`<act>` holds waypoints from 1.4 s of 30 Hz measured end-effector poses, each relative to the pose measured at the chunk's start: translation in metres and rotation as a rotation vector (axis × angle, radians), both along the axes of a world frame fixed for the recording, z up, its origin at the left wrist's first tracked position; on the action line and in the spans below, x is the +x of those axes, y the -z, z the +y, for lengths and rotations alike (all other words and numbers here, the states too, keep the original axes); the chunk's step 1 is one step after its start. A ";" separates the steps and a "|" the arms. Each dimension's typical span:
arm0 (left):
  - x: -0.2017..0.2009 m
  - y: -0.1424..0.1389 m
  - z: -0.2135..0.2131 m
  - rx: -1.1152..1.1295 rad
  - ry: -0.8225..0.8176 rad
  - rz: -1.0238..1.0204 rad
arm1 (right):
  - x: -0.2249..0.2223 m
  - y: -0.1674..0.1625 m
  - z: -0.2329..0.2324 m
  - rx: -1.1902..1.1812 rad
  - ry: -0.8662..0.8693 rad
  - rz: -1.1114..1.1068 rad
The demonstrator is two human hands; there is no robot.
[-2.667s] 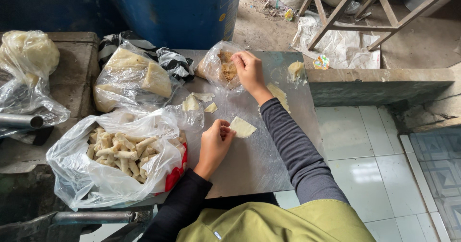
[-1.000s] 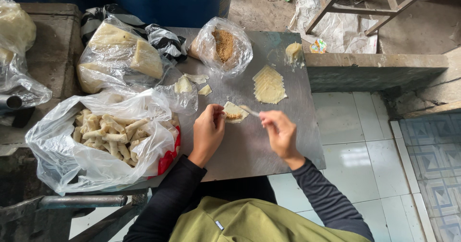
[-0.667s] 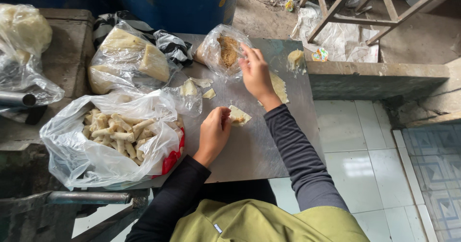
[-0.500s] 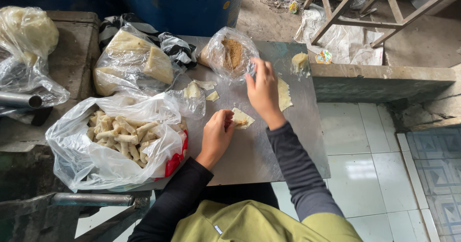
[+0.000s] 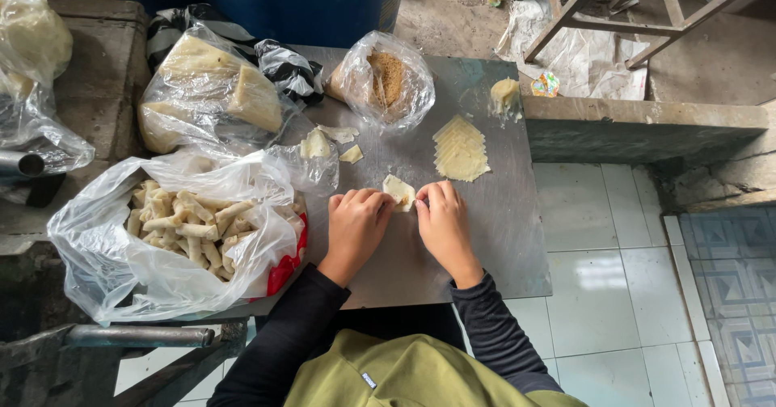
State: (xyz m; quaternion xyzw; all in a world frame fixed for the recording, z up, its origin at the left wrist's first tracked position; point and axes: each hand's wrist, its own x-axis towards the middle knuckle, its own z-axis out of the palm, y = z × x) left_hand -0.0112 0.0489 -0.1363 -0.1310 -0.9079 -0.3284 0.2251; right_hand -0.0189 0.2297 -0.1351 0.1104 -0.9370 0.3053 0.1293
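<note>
My left hand (image 5: 354, 227) and my right hand (image 5: 443, 223) rest on a grey metal table (image 5: 493, 237), their fingertips pinching a small pale wrapper (image 5: 398, 190) with brown filling between them. A fanned stack of pale square wrappers (image 5: 460, 147) lies just beyond my right hand. An open clear bag of brown filling (image 5: 386, 82) stands at the table's far side. To the left of my left hand, a big clear bag of finished rolls (image 5: 184, 227) sits open.
A bag of pale wrapper blocks (image 5: 212, 92) lies at the back left, with torn wrapper scraps (image 5: 328, 143) near it. A lump of dough (image 5: 505, 94) sits at the far right edge. A blue barrel (image 5: 311, 3) stands behind the table, tiled floor (image 5: 614, 294) to the right.
My right hand has come back from the filling bag to the wrapper in front of me. Both hands now hold the wrapper together.
</note>
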 end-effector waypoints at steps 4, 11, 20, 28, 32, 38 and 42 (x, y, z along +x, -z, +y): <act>0.001 0.000 -0.005 -0.056 0.051 -0.077 | 0.003 0.000 -0.008 -0.284 -0.051 -0.082; -0.004 0.006 -0.006 -0.135 0.055 -0.054 | 0.007 -0.007 -0.019 -0.118 -0.170 0.049; -0.010 0.001 -0.008 -0.104 0.082 -0.061 | -0.001 -0.004 -0.016 -0.065 -0.267 0.068; -0.012 0.002 -0.011 -0.102 0.194 -0.016 | -0.024 -0.023 0.003 -0.130 -0.438 -0.183; -0.016 0.006 -0.006 -0.019 0.155 -0.108 | -0.021 -0.020 0.002 -0.171 -0.393 -0.205; -0.025 -0.001 -0.009 0.085 0.186 -0.206 | -0.043 -0.007 -0.001 -0.027 -0.351 -0.097; -0.031 -0.004 0.000 -0.090 0.046 -0.322 | -0.080 -0.017 -0.006 0.135 -0.360 -0.347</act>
